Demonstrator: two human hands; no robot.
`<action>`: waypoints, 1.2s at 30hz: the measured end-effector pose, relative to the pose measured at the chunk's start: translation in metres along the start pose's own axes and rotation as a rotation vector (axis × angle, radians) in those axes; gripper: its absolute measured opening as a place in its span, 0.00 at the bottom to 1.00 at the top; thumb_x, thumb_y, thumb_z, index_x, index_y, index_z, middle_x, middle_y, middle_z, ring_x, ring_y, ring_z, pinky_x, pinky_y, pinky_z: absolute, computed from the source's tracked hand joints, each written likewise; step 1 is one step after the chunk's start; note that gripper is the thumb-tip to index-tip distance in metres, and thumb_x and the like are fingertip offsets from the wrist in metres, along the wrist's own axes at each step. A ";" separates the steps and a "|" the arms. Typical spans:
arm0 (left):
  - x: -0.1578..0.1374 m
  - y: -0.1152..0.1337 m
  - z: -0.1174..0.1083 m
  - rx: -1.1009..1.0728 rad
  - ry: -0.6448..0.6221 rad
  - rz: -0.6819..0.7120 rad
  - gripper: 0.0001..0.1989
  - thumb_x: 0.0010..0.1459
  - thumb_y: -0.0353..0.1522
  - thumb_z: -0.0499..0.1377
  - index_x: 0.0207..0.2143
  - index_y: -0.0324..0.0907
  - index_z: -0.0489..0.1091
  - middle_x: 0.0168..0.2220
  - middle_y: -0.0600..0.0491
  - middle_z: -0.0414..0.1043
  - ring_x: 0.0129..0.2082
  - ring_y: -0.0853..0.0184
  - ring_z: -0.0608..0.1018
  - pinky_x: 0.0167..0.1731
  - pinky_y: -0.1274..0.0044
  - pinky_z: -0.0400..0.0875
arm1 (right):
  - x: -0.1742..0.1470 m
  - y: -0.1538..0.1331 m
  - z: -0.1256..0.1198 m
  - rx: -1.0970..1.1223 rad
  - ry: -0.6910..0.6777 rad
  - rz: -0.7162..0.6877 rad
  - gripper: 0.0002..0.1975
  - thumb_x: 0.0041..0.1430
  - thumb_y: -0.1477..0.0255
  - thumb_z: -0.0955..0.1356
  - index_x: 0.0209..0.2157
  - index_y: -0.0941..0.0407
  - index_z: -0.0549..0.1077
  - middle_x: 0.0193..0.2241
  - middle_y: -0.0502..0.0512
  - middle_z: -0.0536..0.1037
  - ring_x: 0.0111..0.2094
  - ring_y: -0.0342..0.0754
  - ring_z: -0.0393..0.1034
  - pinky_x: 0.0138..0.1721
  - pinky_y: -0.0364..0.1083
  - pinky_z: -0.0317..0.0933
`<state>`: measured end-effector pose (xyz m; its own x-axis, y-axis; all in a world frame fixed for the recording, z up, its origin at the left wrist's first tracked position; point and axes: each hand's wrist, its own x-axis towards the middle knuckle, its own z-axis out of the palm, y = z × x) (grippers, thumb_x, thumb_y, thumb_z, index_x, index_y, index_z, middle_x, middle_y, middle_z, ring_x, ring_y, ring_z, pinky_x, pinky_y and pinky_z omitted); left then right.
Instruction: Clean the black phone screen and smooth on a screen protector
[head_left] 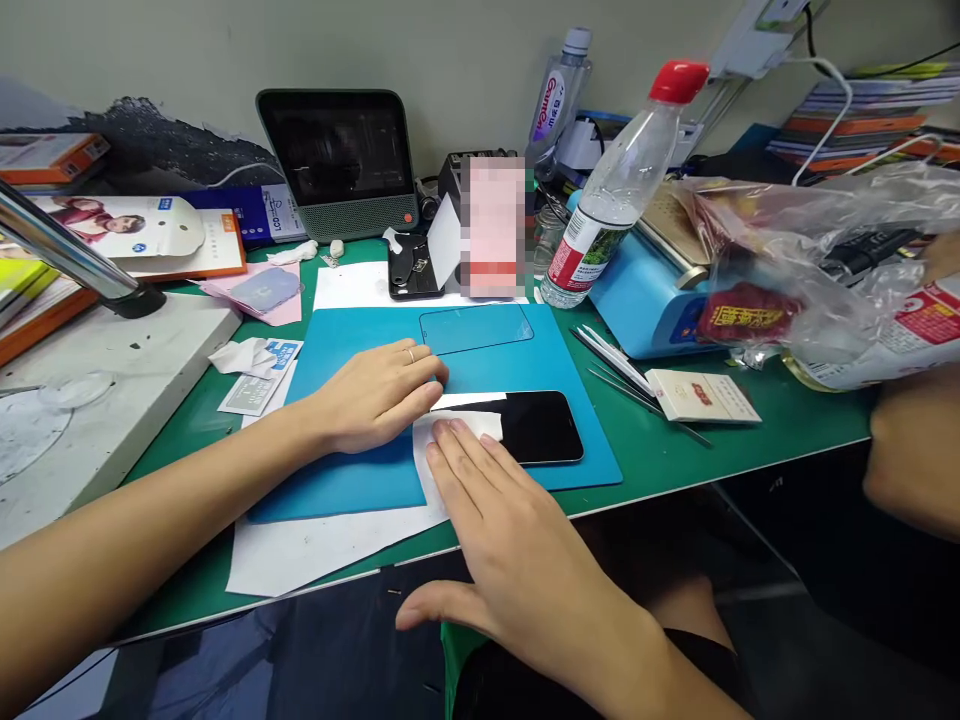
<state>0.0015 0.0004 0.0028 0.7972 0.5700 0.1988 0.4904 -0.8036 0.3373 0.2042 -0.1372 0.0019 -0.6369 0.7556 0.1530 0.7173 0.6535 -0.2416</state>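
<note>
Two bare hands work over a blue mat [345, 480] on a green worktop [810, 430]. A black-screened phone [544, 425] lies flat near the mat's front edge, its left part covered by the hands and a white wipe [424, 460]. The right hand [517, 530] is spread fairly flat, fingers side by side and pressing the wipe onto the phone, the thumb held well out to the side — it is not closed around anything. The left hand [386, 390] lies palm down at the phone's left end, fingers loosely bent, a ring on one of them; whether it grips the phone's edge cannot be told.

Behind the phone, a clear sheet with a dark outline [476, 328] lies on the mat's far part. White paper [322, 550] shows from under the mat's near edge. To the left are opened sachets [255, 390]; to the right, thin tools [611, 355] lie beside a small white carton [701, 397]. A red-capped bottle [592, 240] stands just beyond the mat, tilted in the view, next to a blue device [641, 295]. Farther back stands a dark-screened display [337, 150] — and another person's arm [911, 450] shows at the right edge.
</note>
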 end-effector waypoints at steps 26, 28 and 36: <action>0.000 0.000 0.001 0.038 0.041 -0.125 0.23 0.73 0.39 0.35 0.35 0.42 0.65 0.32 0.48 0.72 0.34 0.58 0.72 0.36 0.67 0.64 | -0.015 0.054 -0.020 -0.167 -0.010 0.163 0.50 0.67 0.42 0.59 0.71 0.71 0.55 0.72 0.74 0.54 0.73 0.65 0.47 0.70 0.66 0.51; 0.000 -0.001 0.000 0.031 0.052 -0.146 0.23 0.72 0.39 0.35 0.32 0.43 0.63 0.29 0.49 0.70 0.32 0.58 0.71 0.35 0.66 0.63 | 0.002 0.040 -0.014 -0.121 -0.039 0.141 0.52 0.65 0.40 0.59 0.70 0.72 0.55 0.72 0.74 0.53 0.73 0.65 0.46 0.70 0.64 0.51; 0.001 -0.001 0.000 0.007 0.004 -0.109 0.21 0.71 0.38 0.36 0.29 0.44 0.59 0.28 0.49 0.69 0.31 0.59 0.69 0.35 0.67 0.63 | 0.022 0.009 -0.001 -0.054 0.005 0.076 0.50 0.66 0.41 0.58 0.69 0.72 0.58 0.71 0.74 0.55 0.73 0.62 0.47 0.73 0.61 0.43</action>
<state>0.0015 0.0018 0.0022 0.7375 0.6549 0.1649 0.5768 -0.7378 0.3506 0.1969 -0.1152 0.0037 -0.5789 0.8031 0.1409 0.7777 0.5958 -0.2005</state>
